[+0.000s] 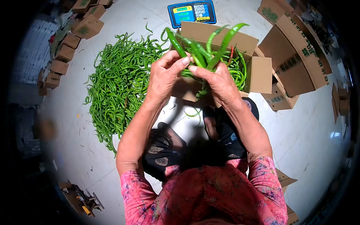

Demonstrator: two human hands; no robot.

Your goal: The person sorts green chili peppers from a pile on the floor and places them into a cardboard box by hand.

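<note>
My left hand (167,73) is closed, pinching a green chili pepper (174,42) between thumb and fingers. Wrapped round a bunch of long green chili peppers (202,54) is my right hand (219,82); their tips fan upward and stems poke out below. Both hands are close together over an open cardboard box (260,75). More green chilies (239,73) lie inside it, with a red chili (231,55) among them. To the left, a large pile of green chilies (120,82) spreads over the floor.
A blue digital scale display (192,13) stands behind the box. Open and stacked cartons (292,56) are on the right, and small boxes (65,53) line the upper left. Tools (86,202) lie at lower left. A few loose chilies (194,113) are near my feet.
</note>
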